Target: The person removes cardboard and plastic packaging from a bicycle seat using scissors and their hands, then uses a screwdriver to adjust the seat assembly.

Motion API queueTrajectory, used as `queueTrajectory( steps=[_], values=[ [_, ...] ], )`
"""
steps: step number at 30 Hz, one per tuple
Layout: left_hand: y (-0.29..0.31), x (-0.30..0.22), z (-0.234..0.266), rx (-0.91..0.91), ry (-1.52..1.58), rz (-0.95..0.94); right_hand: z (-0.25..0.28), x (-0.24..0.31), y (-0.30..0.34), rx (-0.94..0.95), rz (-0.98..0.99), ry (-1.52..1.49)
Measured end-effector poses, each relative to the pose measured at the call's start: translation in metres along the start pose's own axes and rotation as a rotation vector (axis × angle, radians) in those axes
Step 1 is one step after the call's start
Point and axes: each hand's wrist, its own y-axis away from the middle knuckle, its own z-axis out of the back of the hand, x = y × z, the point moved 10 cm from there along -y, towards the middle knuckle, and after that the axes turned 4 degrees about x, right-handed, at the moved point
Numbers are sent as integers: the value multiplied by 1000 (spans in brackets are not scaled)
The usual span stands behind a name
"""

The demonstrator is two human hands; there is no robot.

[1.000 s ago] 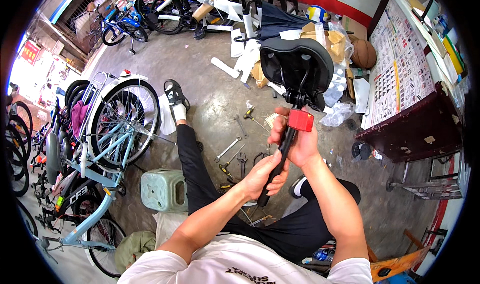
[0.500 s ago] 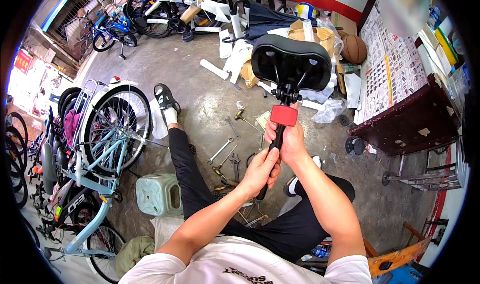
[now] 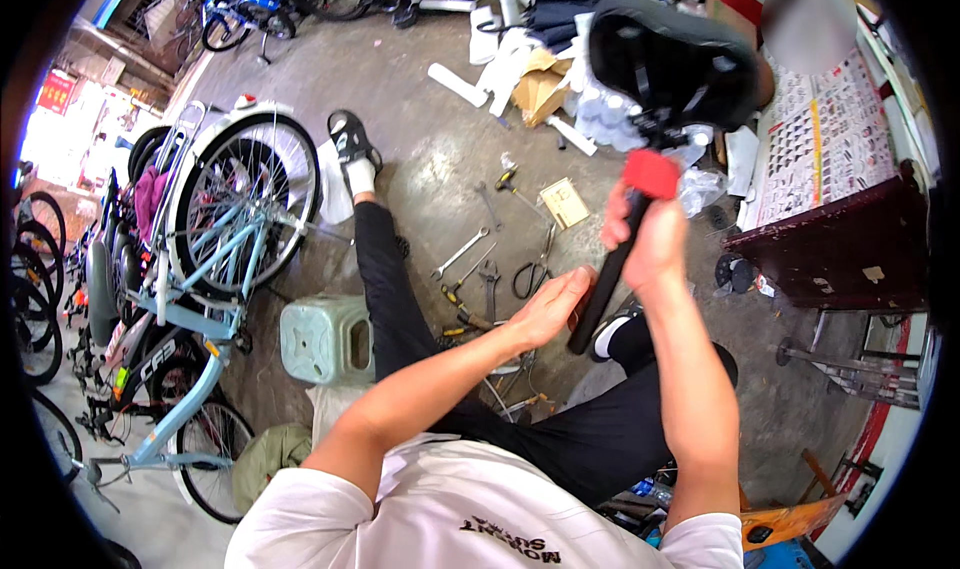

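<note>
A black bicycle saddle [image 3: 665,69] on a black seatpost [image 3: 607,291] is held up in front of me, tilted toward the upper right. My right hand [image 3: 657,241] is wrapped round the post just under a red rectangular reflector [image 3: 652,174]. My left hand [image 3: 548,311] lies beside the post's lower end, its fingers stretched out and no longer wrapped round it; whether the fingertips touch the post I cannot tell. Below, on the floor, are a combination wrench [image 3: 462,253], an adjustable wrench [image 3: 489,289] and black-handled scissors [image 3: 531,279].
A light blue bicycle [image 3: 205,314] leans at the left beside a pale green stool [image 3: 326,341]. Wrapping paper and cardboard [image 3: 542,87] litter the floor ahead. A dark red cabinet [image 3: 835,244] stands at the right. My legs are spread around the tools.
The saddle and post have swung up and to the right with my right hand. My left hand has let go of the post and its fingers have straightened.
</note>
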Motion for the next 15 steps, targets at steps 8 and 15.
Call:
queueTrajectory(
  steps=[8, 15],
  values=[
    [102, 242, 128, 18, -952, 767, 45, 96, 6, -46, 325, 240],
    [159, 318, 178, -225, -887, 1036, 90, 113, -7, -89, 336, 381]
  ],
)
